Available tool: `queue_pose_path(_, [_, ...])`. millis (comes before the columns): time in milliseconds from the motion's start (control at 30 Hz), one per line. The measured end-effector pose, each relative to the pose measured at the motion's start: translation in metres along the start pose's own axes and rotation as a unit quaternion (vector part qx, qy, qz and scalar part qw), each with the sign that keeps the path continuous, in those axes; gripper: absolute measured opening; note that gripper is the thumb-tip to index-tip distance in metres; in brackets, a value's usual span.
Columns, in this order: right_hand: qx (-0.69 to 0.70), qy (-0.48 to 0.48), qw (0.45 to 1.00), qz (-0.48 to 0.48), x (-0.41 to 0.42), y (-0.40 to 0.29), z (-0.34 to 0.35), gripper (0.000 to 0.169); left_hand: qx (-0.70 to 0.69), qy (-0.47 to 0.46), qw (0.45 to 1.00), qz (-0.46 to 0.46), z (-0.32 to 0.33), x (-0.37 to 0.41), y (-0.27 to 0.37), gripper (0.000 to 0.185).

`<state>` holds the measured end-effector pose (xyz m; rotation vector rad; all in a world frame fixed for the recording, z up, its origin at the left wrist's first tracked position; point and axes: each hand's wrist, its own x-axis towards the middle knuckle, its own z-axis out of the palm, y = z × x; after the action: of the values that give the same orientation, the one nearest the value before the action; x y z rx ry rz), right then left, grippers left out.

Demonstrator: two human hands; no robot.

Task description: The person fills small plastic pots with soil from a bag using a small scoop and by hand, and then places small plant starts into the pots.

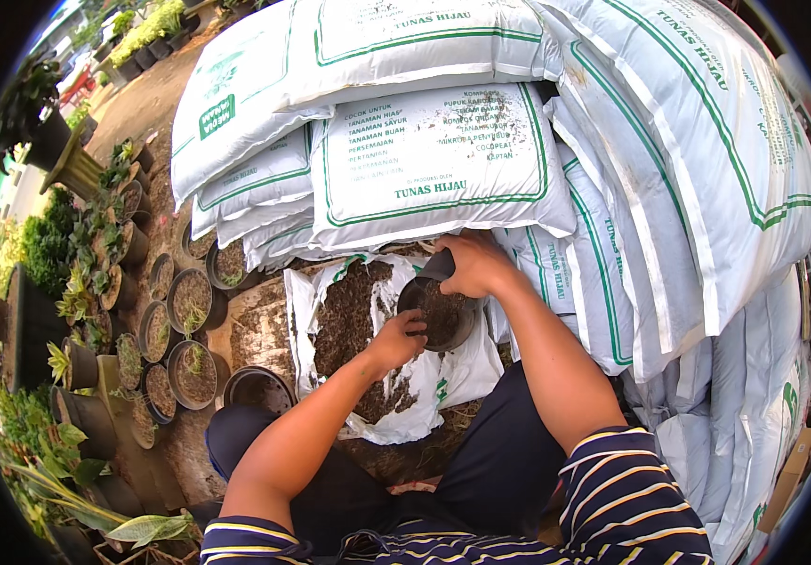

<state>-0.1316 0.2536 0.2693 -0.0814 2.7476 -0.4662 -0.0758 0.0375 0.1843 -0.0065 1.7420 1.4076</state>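
Note:
A black plastic pot (453,326) with dark soil inside stands tilted over an opened white sack (405,422). My left hand (397,340) holds the near left side of the pot, its fingers curled at the rim. At the far side, my right hand (477,263) grips a dark plastic piece (438,265) against the pot; its full shape is hidden, so I cannot tell whether it is a scoop or a second pot. Loose brown potting soil (349,321) fills the torn sack left of the pot.
Full white sacks of planting medium (433,201) are stacked ahead, with more sacks (659,176) on the right. An empty-looking black pot (258,393) stands left of my knee. Several soil-filled pots (193,374) with small plants cover the ground further left, beside leafy potted plants (49,236).

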Motion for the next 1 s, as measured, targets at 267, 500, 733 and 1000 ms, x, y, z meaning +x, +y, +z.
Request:
queue_pose_path(267, [0.011, -0.001, 1.0, -0.002, 0.002, 0.006, 0.002, 0.074, -0.026, 0.014, 0.999, 0.023, 0.001, 0.004, 0.002, 0.078])
queue_pose_path(500, [0.02, -0.019, 1.0, -0.011, 0.0, -0.005, -0.002, 0.075, 0.014, 0.019, 0.995, 0.093, -0.006, 0.013, -0.003, 0.079])
queue_pose_path(733, [0.02, -0.005, 1.0, -0.015, -0.002, -0.006, -0.001, 0.073, 0.032, 0.042, 0.991, 0.121, -0.009, 0.02, 0.001, 0.073])
queue_pose_path(1000, [0.018, 0.001, 1.0, -0.018, -0.004, -0.008, -0.005, 0.069, 0.041, 0.045, 0.99, 0.126, -0.006, 0.025, 0.003, 0.066])
